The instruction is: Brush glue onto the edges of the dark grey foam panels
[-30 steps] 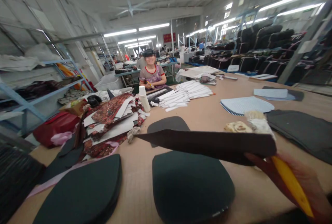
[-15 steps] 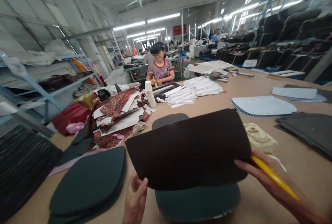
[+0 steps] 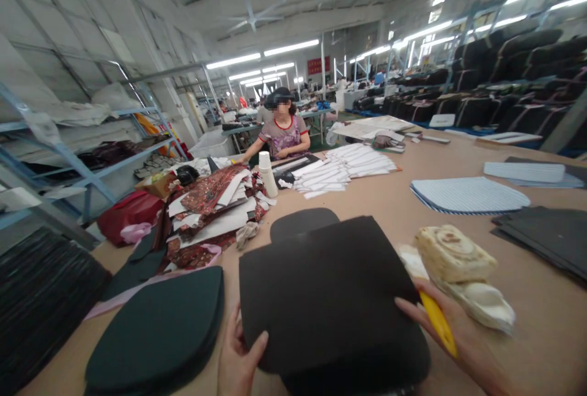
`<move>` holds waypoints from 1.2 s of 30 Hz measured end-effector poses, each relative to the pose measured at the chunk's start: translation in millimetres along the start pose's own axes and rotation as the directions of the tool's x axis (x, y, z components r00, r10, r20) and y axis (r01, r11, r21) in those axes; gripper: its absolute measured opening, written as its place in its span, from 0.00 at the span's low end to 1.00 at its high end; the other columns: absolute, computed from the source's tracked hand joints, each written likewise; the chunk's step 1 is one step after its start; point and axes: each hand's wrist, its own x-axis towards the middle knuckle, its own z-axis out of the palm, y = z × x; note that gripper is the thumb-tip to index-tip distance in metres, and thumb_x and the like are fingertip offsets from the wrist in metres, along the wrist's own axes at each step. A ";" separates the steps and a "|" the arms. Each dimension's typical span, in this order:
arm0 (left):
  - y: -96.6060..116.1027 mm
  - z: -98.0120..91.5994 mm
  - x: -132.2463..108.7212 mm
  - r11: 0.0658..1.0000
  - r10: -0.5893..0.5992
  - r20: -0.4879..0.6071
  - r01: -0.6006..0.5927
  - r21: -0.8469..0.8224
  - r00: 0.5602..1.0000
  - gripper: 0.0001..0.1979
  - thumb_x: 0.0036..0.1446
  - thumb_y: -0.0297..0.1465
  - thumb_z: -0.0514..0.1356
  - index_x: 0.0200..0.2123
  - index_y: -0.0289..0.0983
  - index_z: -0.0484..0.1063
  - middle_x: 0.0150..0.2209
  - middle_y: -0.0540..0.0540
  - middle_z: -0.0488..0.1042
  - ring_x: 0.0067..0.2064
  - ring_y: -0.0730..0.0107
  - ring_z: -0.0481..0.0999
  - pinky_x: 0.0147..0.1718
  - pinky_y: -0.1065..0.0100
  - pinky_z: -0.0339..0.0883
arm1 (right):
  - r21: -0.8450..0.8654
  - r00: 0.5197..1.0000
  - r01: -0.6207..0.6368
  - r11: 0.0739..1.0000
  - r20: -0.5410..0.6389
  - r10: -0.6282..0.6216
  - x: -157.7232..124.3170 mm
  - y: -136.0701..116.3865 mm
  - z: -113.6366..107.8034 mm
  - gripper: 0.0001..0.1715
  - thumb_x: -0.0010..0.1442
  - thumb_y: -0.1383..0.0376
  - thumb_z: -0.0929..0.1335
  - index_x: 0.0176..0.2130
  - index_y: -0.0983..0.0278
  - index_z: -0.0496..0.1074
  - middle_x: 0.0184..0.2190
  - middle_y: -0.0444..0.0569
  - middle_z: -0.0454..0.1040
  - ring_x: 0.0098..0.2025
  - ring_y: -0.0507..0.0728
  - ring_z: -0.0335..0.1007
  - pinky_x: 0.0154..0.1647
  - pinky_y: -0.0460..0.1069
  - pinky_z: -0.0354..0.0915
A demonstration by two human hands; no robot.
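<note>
A dark brown flat piece lies nearly flat over a dark green rounded panel on the brown table. My left hand pinches its near left edge with thumb on top. My right hand holds its right edge and also grips a yellow-handled brush. A glue-stained block on a crumpled white rag sits just right of the piece.
Another dark green rounded stack lies at left, a pile of patterned scraps and a white bottle behind it. Striped panels and dark sheets are at right. A person works at the far end beside white strips.
The dark brown piece has been turned from edge-on, lowered and laid over the green panel. My left hand came into view and took its near edge.
</note>
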 end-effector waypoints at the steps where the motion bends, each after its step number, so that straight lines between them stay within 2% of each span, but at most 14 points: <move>1: 5.7 3.8 0.7 1.000 -0.002 0.003 0.002 0.004 1.000 0.48 0.34 0.37 0.71 0.59 0.38 0.54 0.49 0.40 0.74 0.51 0.54 0.72 0.51 0.57 0.67 | -0.061 1.000 -0.001 0.998 0.010 0.002 1.0 -0.4 -1.0 0.22 0.37 0.53 0.76 0.32 0.61 0.73 0.33 0.48 0.75 0.36 0.61 0.72 0.39 0.54 0.72; 2: 9.9 8.0 2.7 1.000 0.016 0.013 -0.016 0.004 1.000 0.47 0.35 0.36 0.71 0.59 0.39 0.54 0.51 0.41 0.73 0.53 0.56 0.71 0.53 0.57 0.64 | -0.122 0.999 0.005 0.992 0.038 -0.001 3.1 0.2 -2.5 0.23 0.37 0.54 0.76 0.33 0.61 0.73 0.33 0.47 0.74 0.35 0.60 0.71 0.40 0.54 0.71; 4: 11.3 16.0 8.3 1.000 0.028 0.030 -0.029 0.009 0.999 0.48 0.34 0.34 0.71 0.59 0.42 0.53 0.50 0.42 0.73 0.52 0.58 0.72 0.53 0.57 0.64 | -0.371 0.990 0.141 0.918 0.078 -0.121 9.1 6.0 -6.5 0.24 0.43 0.51 0.74 0.36 0.63 0.71 0.29 0.46 0.70 0.30 0.57 0.67 0.35 0.53 0.69; 6: 3.9 20.7 10.5 0.999 -0.032 0.033 0.032 0.014 0.999 0.52 0.32 0.33 0.72 0.61 0.43 0.50 0.46 0.43 0.75 0.47 0.59 0.74 0.49 0.58 0.68 | -0.460 0.984 0.180 0.869 0.075 -0.164 12.8 16.5 -11.9 0.30 0.44 0.48 0.72 0.41 0.64 0.70 0.29 0.46 0.68 0.28 0.56 0.65 0.31 0.51 0.67; 9: -14.0 20.3 2.6 0.988 -0.155 0.037 0.155 -0.009 0.987 0.57 0.30 0.32 0.73 0.62 0.44 0.44 0.41 0.45 0.77 0.43 0.61 0.76 0.44 0.60 0.72 | -0.489 0.988 0.153 0.859 0.071 -0.136 8.0 33.4 -21.4 0.39 0.45 0.46 0.71 0.50 0.66 0.67 0.29 0.45 0.66 0.26 0.54 0.63 0.26 0.49 0.63; 13: -33.6 18.7 -9.0 0.976 -0.216 0.071 0.218 -0.010 0.974 0.58 0.33 0.31 0.72 0.63 0.48 0.38 0.39 0.48 0.77 0.41 0.65 0.77 0.41 0.65 0.72 | -0.542 0.990 0.134 0.829 0.111 -0.088 -4.9 50.2 -31.6 0.41 0.49 0.48 0.70 0.57 0.65 0.63 0.24 0.41 0.61 0.24 0.52 0.59 0.25 0.48 0.60; 16: -41.6 22.1 -7.2 0.978 -0.209 0.086 0.206 0.038 0.974 0.57 0.36 0.30 0.70 0.63 0.48 0.36 0.36 0.49 0.77 0.39 0.67 0.77 0.40 0.66 0.72 | -0.580 0.991 0.128 0.804 0.097 -0.087 -9.3 59.1 -34.6 0.40 0.50 0.50 0.69 0.57 0.65 0.62 0.24 0.41 0.61 0.24 0.53 0.58 0.25 0.48 0.60; 24: -55.2 29.7 6.2 0.973 -0.157 0.139 0.129 0.190 0.978 0.58 0.39 0.32 0.68 0.64 0.39 0.30 0.33 0.48 0.76 0.35 0.65 0.77 0.37 0.62 0.73 | -0.594 0.996 0.084 0.800 0.075 -0.048 -17.0 71.9 -36.1 0.40 0.51 0.52 0.68 0.57 0.68 0.62 0.25 0.43 0.63 0.23 0.53 0.57 0.27 0.49 0.60; 29: -66.7 30.0 9.1 0.953 -0.124 0.161 0.072 0.295 0.979 0.57 0.40 0.32 0.67 0.64 0.35 0.30 0.30 0.49 0.75 0.34 0.63 0.77 0.36 0.61 0.73 | -0.636 0.998 0.050 0.770 0.067 -0.010 -23.2 77.8 -37.4 0.38 0.52 0.53 0.67 0.58 0.69 0.61 0.29 0.47 0.68 0.27 0.55 0.62 0.31 0.51 0.63; 33: -71.8 31.7 10.6 0.934 -0.112 0.169 0.045 0.356 0.979 0.54 0.42 0.31 0.66 0.64 0.36 0.31 0.31 0.49 0.75 0.34 0.63 0.77 0.37 0.59 0.72 | -0.666 0.998 0.036 0.745 0.063 0.007 -23.9 82.8 -38.2 0.38 0.53 0.54 0.67 0.58 0.69 0.61 0.35 0.51 0.72 0.30 0.57 0.66 0.33 0.52 0.65; 36: -71.6 32.9 10.1 0.926 -0.111 0.168 0.041 0.375 0.980 0.54 0.43 0.31 0.65 0.64 0.37 0.31 0.31 0.49 0.74 0.34 0.62 0.77 0.39 0.57 0.71 | -0.662 0.996 0.061 0.747 0.094 0.002 -23.6 85.4 -39.6 0.37 0.53 0.56 0.67 0.58 0.68 0.60 0.43 0.55 0.72 0.37 0.60 0.70 0.38 0.53 0.67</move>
